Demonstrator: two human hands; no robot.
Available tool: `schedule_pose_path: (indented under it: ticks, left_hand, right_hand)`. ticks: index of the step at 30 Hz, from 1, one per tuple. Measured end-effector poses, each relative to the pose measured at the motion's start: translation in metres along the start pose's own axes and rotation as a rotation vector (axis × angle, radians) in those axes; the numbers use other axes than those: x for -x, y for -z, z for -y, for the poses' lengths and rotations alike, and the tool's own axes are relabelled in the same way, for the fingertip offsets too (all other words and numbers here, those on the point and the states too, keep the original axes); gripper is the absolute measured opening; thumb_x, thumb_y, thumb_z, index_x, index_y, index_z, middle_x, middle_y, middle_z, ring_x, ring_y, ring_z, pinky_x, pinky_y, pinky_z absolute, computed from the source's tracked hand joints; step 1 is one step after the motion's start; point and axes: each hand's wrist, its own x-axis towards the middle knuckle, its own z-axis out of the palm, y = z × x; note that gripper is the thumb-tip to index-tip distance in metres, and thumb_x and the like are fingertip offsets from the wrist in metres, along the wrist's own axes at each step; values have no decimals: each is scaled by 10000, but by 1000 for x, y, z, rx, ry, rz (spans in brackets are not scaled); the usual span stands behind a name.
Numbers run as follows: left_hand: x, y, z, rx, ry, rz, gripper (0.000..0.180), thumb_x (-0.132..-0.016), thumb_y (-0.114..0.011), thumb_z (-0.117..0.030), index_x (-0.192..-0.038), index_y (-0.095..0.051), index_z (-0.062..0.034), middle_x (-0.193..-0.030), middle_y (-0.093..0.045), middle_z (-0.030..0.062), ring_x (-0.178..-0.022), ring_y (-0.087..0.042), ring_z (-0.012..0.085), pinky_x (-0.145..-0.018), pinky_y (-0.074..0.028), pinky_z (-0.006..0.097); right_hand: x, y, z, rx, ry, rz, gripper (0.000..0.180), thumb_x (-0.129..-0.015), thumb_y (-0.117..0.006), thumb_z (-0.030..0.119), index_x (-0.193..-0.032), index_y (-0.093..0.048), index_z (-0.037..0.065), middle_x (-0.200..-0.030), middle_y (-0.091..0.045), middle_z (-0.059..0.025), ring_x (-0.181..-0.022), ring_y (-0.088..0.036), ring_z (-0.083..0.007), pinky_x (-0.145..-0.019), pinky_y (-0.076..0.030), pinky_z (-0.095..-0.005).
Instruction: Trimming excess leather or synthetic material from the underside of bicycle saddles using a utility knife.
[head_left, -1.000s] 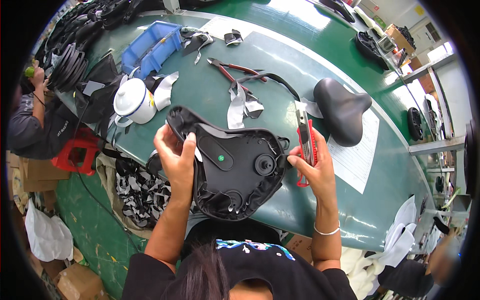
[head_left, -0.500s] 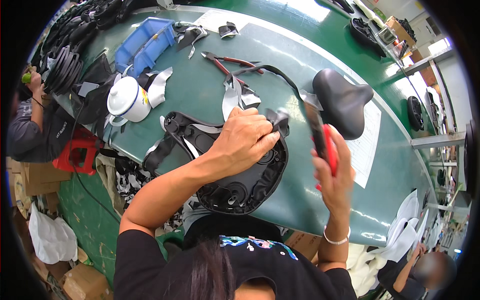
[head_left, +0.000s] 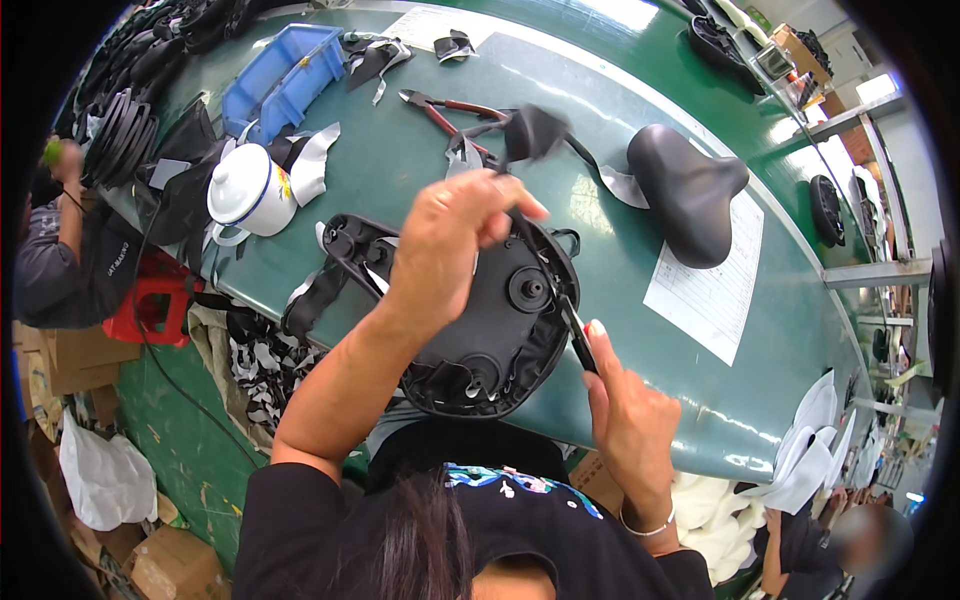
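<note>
An upside-down black bicycle saddle [head_left: 470,320] lies on the green table in front of me, its plastic underside facing up. My left hand [head_left: 445,245] is closed above it, pinching a black strip of cover material [head_left: 535,135]; the strip's loose end is blurred by motion. My right hand [head_left: 635,415] grips a red-and-black knife [head_left: 578,340], its blade against the saddle's right rim. At the far side lie red-handled cutting pliers [head_left: 440,115], partly covered by scraps. A second black saddle [head_left: 685,195] rests top side up at the right, on a printed sheet [head_left: 705,300].
A white enamel mug [head_left: 250,190] and a blue plastic bin [head_left: 283,85] stand at the left among fabric scraps [head_left: 378,60]. White pieces [head_left: 805,440] lie at the table's right edge. Other people [head_left: 70,255] are at the far left and lower right.
My right hand has brought the knife down and left to the saddle's rim. My left hand has moved up and left, lifting the strip off the rim.
</note>
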Motion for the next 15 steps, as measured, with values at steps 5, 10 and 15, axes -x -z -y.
schedule_pose_path:
  ticks: [5,10,15]
  left_hand:
    - [-16,-16,4,538,-301,69,323,-950,-495,-185,-649,-493,-70,-669,-496,70,-690,-516,181,-571,-393,273]
    - [-6,2,-7,122,-398,79,283,-899,-573,-238,-668,-519,-83,-652,-499,34,-670,-512,163,-559,-425,274]
    - [-31,14,7,-1364,-962,191,161,-699,-689,-167,-666,-565,-70,-657,-535,43,-639,-496,230,-607,-390,359]
  right_hand:
    - [-12,-6,25,111,-99,9,551,-872,-608,222,-1387,-435,135,-531,-492,-53,-390,-491,-228,-396,-361,-368]
    - [-19,6,14,83,-35,33,494,-870,-599,214,-1348,-485,158,-524,-508,-54,-396,-497,-241,-412,-359,-385]
    - [-68,18,-11,166,42,35,478,-839,-626,190,-1306,-529,230,-602,-573,-86,-475,-531,-289,-464,-365,-391]
